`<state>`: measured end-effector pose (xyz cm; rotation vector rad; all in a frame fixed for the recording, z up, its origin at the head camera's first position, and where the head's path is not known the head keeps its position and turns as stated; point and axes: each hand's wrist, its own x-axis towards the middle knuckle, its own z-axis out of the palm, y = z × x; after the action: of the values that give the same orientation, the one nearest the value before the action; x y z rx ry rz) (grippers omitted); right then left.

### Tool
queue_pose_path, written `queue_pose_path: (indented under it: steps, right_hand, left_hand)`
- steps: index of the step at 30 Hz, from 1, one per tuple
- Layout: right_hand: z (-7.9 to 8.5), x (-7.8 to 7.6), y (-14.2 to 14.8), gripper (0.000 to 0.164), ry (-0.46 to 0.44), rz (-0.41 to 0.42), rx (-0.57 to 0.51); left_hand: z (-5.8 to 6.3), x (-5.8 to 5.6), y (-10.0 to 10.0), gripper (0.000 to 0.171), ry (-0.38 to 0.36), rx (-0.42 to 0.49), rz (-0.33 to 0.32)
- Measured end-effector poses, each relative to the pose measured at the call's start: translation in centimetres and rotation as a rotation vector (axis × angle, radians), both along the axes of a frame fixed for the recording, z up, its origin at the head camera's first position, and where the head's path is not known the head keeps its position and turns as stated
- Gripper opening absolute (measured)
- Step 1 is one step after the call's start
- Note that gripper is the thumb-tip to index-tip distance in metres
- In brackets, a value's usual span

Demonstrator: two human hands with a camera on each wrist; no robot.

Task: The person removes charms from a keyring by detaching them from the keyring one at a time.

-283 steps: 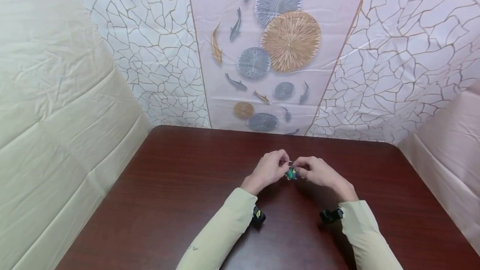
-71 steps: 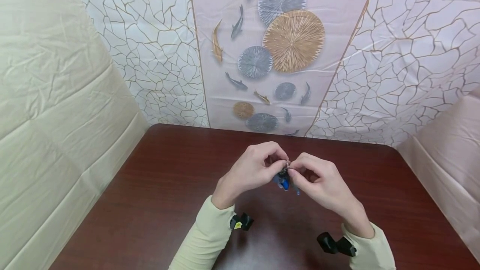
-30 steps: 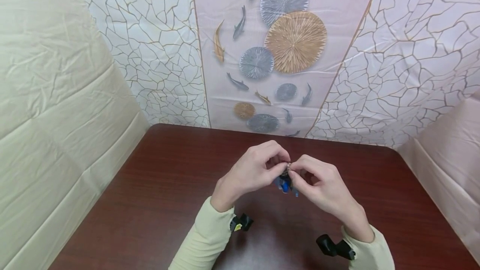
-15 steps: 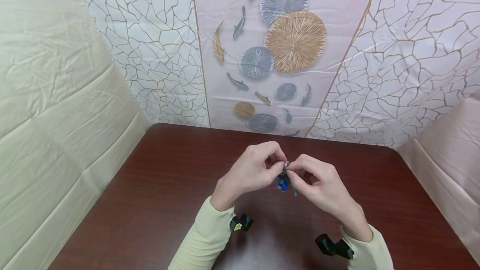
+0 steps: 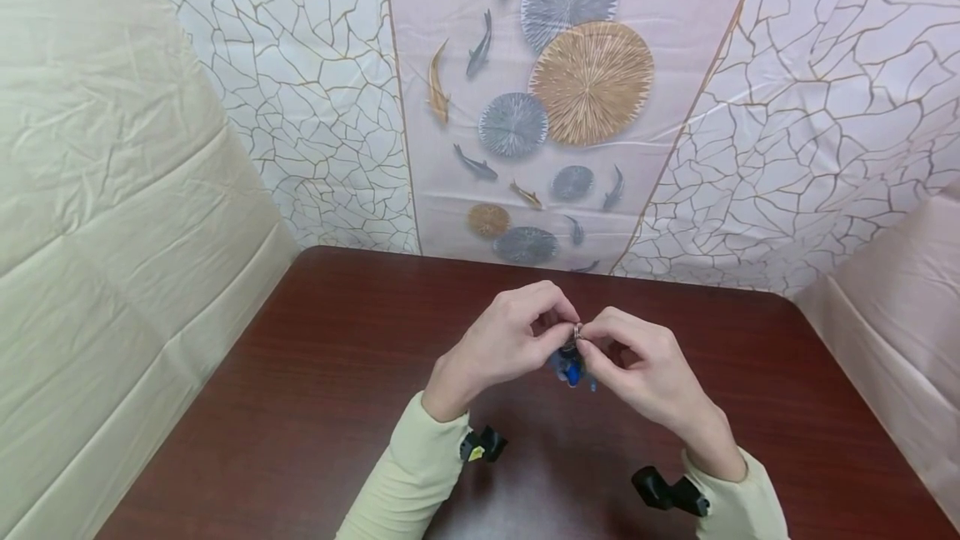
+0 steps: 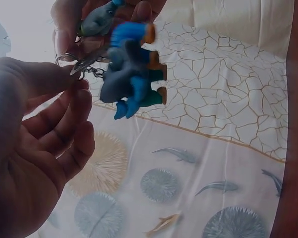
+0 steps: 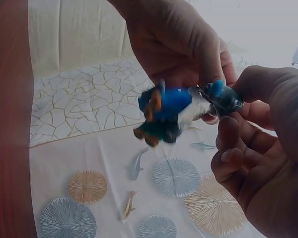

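Note:
Above the table, both hands hold a keychain between their fingertips. Its metal ring (image 5: 577, 332) stands upright between the two thumbs. My left hand (image 5: 506, 336) pinches the ring with thumb and forefinger, the other fingers loosely bent. From the opposite side my right hand (image 5: 648, 361) pinches the ring too. Several small rubbery figurines (image 6: 131, 74) in blue, grey and dark green, with orange-brown ends, hang on short chains in the left wrist view. A dark grey figurine with a blue tip (image 7: 228, 99) lies against the right fingers in the right wrist view. Fingertips partly hide the ring.
The dark reddish-brown table (image 5: 337, 373) spreads beneath the hands. Behind it hangs a cloth (image 5: 517, 182) printed with fish and round discs, and cream cloth (image 5: 135, 215) walls the left side. A black camera (image 5: 483, 444) is strapped at each wrist.
Since the oldest frame, the hands have come nearer the head camera with the keychain, and blue figurines show where green did. Over the last second, only the fingertips and dangling figurines shift slightly.

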<state>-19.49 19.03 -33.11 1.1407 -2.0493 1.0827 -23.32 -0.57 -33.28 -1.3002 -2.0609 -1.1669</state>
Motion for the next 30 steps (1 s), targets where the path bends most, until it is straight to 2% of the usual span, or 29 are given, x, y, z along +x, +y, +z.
queue_pose_path:
  steps: [6,9,11,15,19,30]
  right_hand:
    - [0.1,0.2,-0.1,0.034,-0.009,0.017,0.004]
    - [0.3,0.3,-0.1,0.034,0.004,0.028,0.000]
    - [0.5,0.3,-0.1,0.034,0.012,0.028,0.000]
    - [0.9,0.6,-0.1,0.033,0.024,0.019,-0.002]
    - [1.3,0.9,-0.2,0.032,0.022,0.023,-0.012]
    - [1.8,1.3,-0.7,0.032,0.034,0.024,-0.002]
  left_hand:
    - [0.2,0.3,0.1,0.007,-0.135,0.038,0.018]
    - [0.3,0.4,0.0,0.007,-0.166,0.032,0.020]
    - [0.3,0.4,0.0,0.006,-0.150,0.022,0.004]
    - [0.3,0.3,-0.1,0.008,-0.051,0.000,-0.030]
    - [0.2,0.2,-0.1,0.004,0.018,0.003,-0.018]
    - [0.2,0.2,-0.1,0.003,-0.063,0.040,-0.004]
